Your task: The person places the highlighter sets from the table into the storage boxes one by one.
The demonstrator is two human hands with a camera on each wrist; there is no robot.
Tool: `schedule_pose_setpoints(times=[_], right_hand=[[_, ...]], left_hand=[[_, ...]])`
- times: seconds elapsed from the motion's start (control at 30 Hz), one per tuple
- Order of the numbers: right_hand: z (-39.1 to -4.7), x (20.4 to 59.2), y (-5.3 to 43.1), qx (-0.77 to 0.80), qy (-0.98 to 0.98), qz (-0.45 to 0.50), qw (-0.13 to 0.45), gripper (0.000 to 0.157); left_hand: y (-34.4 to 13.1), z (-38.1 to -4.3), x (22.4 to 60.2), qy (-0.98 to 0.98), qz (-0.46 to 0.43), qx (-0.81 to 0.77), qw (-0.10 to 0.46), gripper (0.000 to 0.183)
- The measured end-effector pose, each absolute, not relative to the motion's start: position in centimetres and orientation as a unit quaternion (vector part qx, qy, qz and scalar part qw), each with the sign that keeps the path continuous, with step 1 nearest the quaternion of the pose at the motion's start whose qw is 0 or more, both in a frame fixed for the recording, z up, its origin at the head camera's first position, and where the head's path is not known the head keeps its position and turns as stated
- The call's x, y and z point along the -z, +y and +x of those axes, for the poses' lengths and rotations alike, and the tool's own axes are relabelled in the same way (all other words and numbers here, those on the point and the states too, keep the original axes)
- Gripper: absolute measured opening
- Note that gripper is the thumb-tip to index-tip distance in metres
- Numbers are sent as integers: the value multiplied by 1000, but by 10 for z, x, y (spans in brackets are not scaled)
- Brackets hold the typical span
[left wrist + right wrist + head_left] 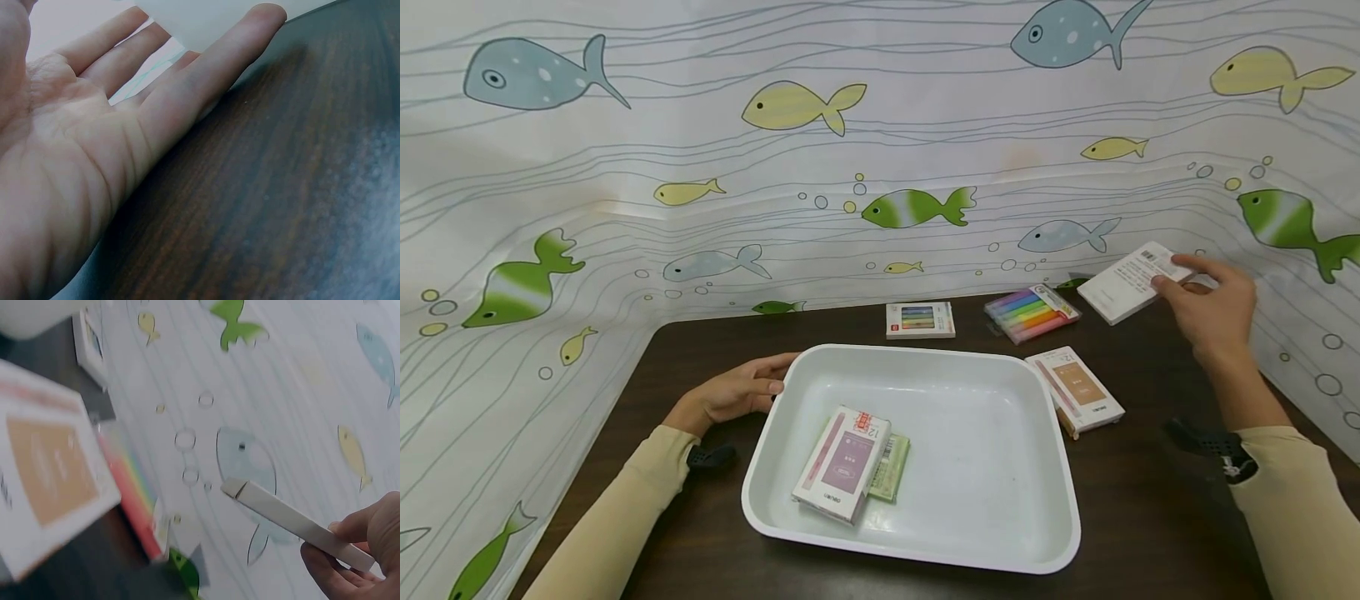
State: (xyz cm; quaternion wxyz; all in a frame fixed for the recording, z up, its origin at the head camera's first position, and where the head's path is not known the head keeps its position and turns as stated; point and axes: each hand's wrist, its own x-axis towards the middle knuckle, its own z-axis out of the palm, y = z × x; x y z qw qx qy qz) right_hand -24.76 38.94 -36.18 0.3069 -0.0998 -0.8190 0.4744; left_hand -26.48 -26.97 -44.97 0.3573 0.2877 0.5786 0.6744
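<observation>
My right hand (1217, 304) pinches a flat white box (1131, 283) by its right end, at the back right of the table. In the right wrist view, thumb and fingers grip the edge of this white box (300, 525). With fairly straight fingers, my left hand (737, 390) touches the left wall of a white plastic tray (955, 554). The left wrist view shows the left hand's fingers (206, 81) against the tray (194, 22). Inside the tray, a white box with a purple panel (844, 462) lies partly over a green packet (891, 468).
Right of the tray, a white box with an orange-brown panel (1078, 387) lies against its rim. Behind stand a clear case of rainbow-coloured pens (1032, 312) and a small white box with a coloured window (920, 320). A fish-patterned sheet (820, 167) borders the dark table (715, 500).
</observation>
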Motion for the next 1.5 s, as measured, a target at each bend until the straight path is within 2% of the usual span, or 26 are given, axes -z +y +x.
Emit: schedule_pose_setpoints(times=[0.3,0.53,0.87,1.2,1.5], right_hand=[[-240,343,351,-539,-797,-25,273,48],[-236,342,319,-674,-707,75,201,48],[-222,347,300,-581,-801,114,91,48],[-223,356,291,-598,-779,182,42,42],[-218,352,274,-569,-796,204,35,40]], left_hand=[[-273,-266,451,586,288,-671,352,62],[-275,-265,455,588,285,-671,351,61],[-268,-267,451,582,288,-669,362,63],[-270,-269,453,588,279,-668,360,63],[-271,-268,451,584,285,-671,357,66]])
